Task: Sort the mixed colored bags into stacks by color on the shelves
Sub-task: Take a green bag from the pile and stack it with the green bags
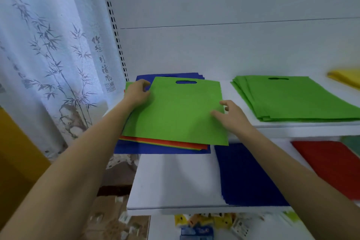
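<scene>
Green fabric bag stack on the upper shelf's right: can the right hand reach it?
Probably yes: the right hand is beside the stack of green fabric bags, only bare white shelf between.

A white metal back panel (233, 2) with a black-slotted upright (115, 31) carries a white upper shelf (227, 86) and a white lower shelf (175, 181), while to the left a sheer, brightly lit curtain (48, 45) printed with grey bamboo hangs over a brown mottled floor (109, 216).
</scene>
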Action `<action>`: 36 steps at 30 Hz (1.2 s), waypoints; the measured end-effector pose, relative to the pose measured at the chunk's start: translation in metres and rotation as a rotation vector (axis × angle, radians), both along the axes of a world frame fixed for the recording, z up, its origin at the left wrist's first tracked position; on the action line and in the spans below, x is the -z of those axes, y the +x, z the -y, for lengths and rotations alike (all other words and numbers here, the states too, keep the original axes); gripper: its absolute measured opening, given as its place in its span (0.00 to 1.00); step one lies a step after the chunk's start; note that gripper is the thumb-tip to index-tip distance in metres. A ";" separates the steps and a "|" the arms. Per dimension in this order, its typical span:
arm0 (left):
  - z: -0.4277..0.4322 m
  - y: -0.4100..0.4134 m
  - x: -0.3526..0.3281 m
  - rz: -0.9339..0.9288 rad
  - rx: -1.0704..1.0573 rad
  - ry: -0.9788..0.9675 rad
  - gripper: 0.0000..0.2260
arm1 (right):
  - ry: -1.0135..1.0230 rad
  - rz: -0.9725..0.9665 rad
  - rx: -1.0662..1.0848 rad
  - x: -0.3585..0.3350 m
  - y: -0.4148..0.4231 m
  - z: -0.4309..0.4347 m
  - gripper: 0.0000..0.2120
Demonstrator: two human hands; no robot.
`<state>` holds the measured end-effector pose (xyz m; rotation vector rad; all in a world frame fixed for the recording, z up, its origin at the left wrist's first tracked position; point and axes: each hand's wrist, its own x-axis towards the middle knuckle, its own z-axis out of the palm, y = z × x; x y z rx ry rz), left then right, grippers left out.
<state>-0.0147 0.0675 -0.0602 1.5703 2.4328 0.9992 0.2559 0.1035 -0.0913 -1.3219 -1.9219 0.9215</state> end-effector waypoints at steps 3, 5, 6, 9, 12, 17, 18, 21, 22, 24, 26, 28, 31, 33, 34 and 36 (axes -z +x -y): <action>-0.017 -0.010 0.005 -0.066 0.049 -0.143 0.24 | -0.012 -0.015 0.029 0.000 -0.007 0.005 0.28; -0.024 -0.015 0.009 -0.153 0.046 -0.237 0.33 | -0.017 -0.011 0.039 0.000 -0.011 0.008 0.29; -0.028 -0.018 0.011 -0.198 0.043 -0.268 0.36 | -0.020 -0.007 0.045 0.001 -0.013 0.009 0.29; -0.033 -0.024 0.015 -0.214 0.063 -0.272 0.38 | -0.015 0.011 0.065 0.003 -0.018 0.010 0.30; -0.030 -0.022 0.013 -0.197 0.093 -0.237 0.34 | 0.012 0.030 0.080 0.003 -0.021 0.011 0.30; -0.026 -0.012 0.009 0.000 0.143 -0.088 0.30 | 0.087 0.028 0.115 0.002 -0.023 0.014 0.28; -0.025 -0.009 0.007 0.022 0.153 -0.073 0.31 | 0.113 0.035 0.127 0.002 -0.023 0.014 0.27; -0.025 0.005 0.002 0.021 0.155 -0.008 0.31 | 0.149 0.014 0.132 -0.001 -0.016 0.016 0.25; -0.025 0.011 -0.001 0.011 0.154 0.039 0.30 | 0.162 -0.002 0.133 -0.002 -0.010 0.016 0.24; -0.027 0.026 -0.007 0.006 0.157 0.130 0.29 | 0.182 -0.033 0.141 -0.006 0.005 0.014 0.23; -0.033 0.045 -0.014 0.005 0.173 0.189 0.28 | 0.173 -0.070 0.156 -0.009 0.026 0.010 0.23; -0.044 0.070 -0.020 0.004 0.194 0.226 0.28 | 0.161 -0.102 0.182 -0.011 0.049 0.003 0.24; -0.068 0.113 -0.024 0.007 0.212 0.249 0.29 | 0.152 -0.126 0.218 -0.014 0.091 -0.012 0.24; -0.087 0.143 -0.024 0.009 0.225 0.244 0.29 | 0.149 -0.120 0.237 -0.015 0.122 -0.025 0.24; -0.097 0.158 -0.025 0.010 0.228 0.235 0.30 | 0.149 -0.115 0.245 -0.016 0.138 -0.033 0.24; -0.117 0.189 -0.028 0.014 0.228 0.221 0.31 | 0.155 -0.103 0.254 -0.018 0.172 -0.051 0.24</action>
